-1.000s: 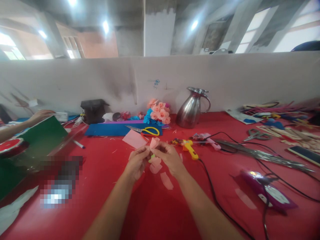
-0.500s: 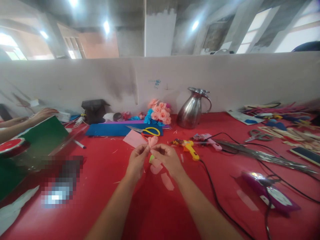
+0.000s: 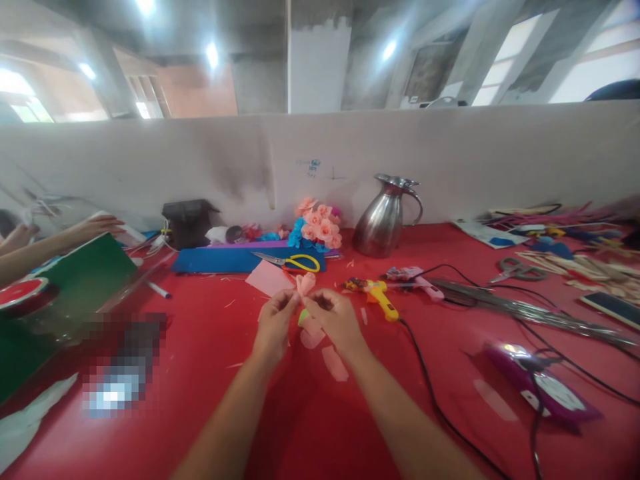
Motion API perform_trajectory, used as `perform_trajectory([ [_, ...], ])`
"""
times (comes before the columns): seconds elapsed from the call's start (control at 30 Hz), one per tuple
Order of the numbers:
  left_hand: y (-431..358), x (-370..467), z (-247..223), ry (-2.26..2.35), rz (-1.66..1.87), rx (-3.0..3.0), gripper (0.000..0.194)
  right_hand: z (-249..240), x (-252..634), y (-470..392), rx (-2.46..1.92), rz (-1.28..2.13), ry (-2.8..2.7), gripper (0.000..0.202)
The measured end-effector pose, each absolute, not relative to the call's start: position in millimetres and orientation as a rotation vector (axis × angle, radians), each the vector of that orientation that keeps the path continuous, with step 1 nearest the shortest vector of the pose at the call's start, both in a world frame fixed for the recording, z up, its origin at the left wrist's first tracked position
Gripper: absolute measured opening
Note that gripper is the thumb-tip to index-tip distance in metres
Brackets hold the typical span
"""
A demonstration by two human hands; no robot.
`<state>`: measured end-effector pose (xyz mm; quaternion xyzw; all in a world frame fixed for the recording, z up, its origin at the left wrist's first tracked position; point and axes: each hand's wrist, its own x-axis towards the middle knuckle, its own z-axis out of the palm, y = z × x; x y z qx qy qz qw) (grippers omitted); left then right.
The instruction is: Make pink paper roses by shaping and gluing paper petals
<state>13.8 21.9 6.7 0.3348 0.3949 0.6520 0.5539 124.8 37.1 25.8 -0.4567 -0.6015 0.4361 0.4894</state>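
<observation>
A small pink paper flower (image 3: 305,283) stands upright between my hands above the red table. My left hand (image 3: 274,320) pinches its base from the left. From the right, the fingertips of my right hand (image 3: 336,319) close on the same base. Below them lie loose pink paper petals (image 3: 334,363) and a bit of green paper (image 3: 303,318). Just beyond my hands are a pink paper sheet (image 3: 269,279) and yellow-handled scissors (image 3: 303,263), resting partly on a blue board (image 3: 220,261).
A yellow glue gun (image 3: 383,300) and a pink one (image 3: 425,283) lie to the right, with cables trailing. A steel jug (image 3: 383,217) and a paper-flower bunch (image 3: 323,225) stand behind. A purple power strip (image 3: 545,390) sits at right. Another person's hand (image 3: 97,227) is at far left.
My hands stay at the flower, with only slight finger movement. At the far left, the other person's hands have shifted and lift something pale.
</observation>
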Motion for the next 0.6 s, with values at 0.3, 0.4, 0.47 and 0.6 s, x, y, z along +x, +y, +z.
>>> perform_trajectory([
  [0.3,21.3,14.3,8.2,0.929,1.547,0.785,0.018,24.9,123.7,36.5,-1.112,1.035,-1.451,0.018],
  [0.4,21.1,14.3,8.7,0.920,1.540,0.773,0.017,26.0,123.1,35.4,-1.102,1.020,-1.456,0.018],
  [0.47,21.0,14.2,8.6,0.906,1.533,0.772,0.017,26.4,122.3,34.5,-1.099,1.011,-1.456,0.018],
  [0.6,21.2,13.8,8.0,0.874,1.523,0.761,0.017,26.7,121.1,33.1,-1.101,1.023,-1.430,0.018],
])
